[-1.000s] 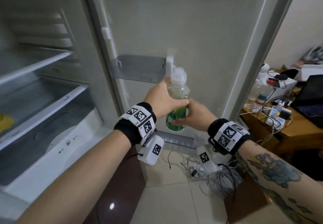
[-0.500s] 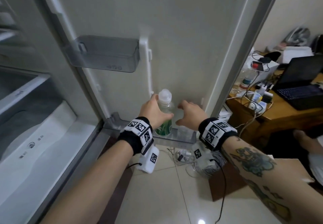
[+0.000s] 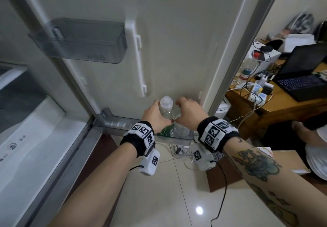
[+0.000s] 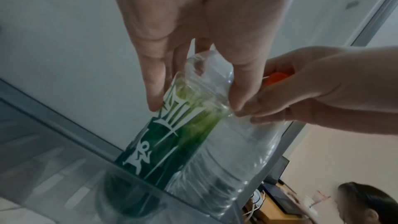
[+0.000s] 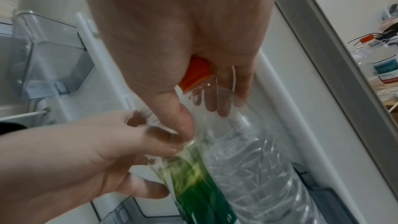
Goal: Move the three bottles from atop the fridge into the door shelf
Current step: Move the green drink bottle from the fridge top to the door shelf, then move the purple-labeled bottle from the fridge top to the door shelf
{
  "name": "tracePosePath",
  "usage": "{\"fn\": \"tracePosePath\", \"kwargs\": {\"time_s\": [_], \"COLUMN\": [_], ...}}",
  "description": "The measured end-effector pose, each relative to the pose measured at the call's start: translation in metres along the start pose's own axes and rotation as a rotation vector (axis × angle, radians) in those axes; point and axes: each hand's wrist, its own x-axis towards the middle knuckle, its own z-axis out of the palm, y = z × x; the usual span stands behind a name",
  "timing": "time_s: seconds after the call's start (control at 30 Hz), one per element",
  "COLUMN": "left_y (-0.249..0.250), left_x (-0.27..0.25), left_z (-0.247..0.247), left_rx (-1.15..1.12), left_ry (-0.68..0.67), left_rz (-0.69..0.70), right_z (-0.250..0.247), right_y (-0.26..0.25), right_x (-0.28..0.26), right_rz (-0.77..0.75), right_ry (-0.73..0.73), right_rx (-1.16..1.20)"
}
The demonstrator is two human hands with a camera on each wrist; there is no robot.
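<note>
A green-labelled bottle (image 3: 166,131) with a white cap stands in the lower door shelf (image 3: 120,127). My left hand (image 3: 155,115) grips its clear shoulder, fingers behind and thumb in front (image 4: 193,105). Right beside it, touching, stands a clear ribbed bottle (image 3: 180,129) with an orange cap (image 5: 194,72). My right hand (image 3: 187,113) holds that bottle's neck from above, thumb and fingers curled round the cap (image 5: 202,108). Both bottles (image 4: 163,142) (image 4: 232,151) sit at the shelf's right end. No third bottle shows in the shelf.
An empty grey door bin (image 3: 79,44) hangs higher on the door. The left part of the lower shelf is bare. The fridge interior (image 3: 35,138) lies to the left. A desk (image 3: 265,102) with a laptop, cables and a bottle stands right; cables lie on the floor under the door.
The green bottle came down from mid-door height into the lower shelf, still in my left hand. My right hand left it and closed on the clear bottle's neck.
</note>
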Motion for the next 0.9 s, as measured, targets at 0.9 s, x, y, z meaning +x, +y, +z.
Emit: {"fn": "tracePosePath", "kwargs": {"time_s": [0.9], "left_y": [0.024], "left_x": [-0.05], "left_z": [-0.091], "left_rx": [0.076], "left_ry": [-0.003], "left_rz": [0.075], "right_z": [-0.058], "right_y": [-0.067], "right_x": [-0.046], "right_rz": [-0.168], "right_ry": [0.208], "right_rx": [-0.038]}}
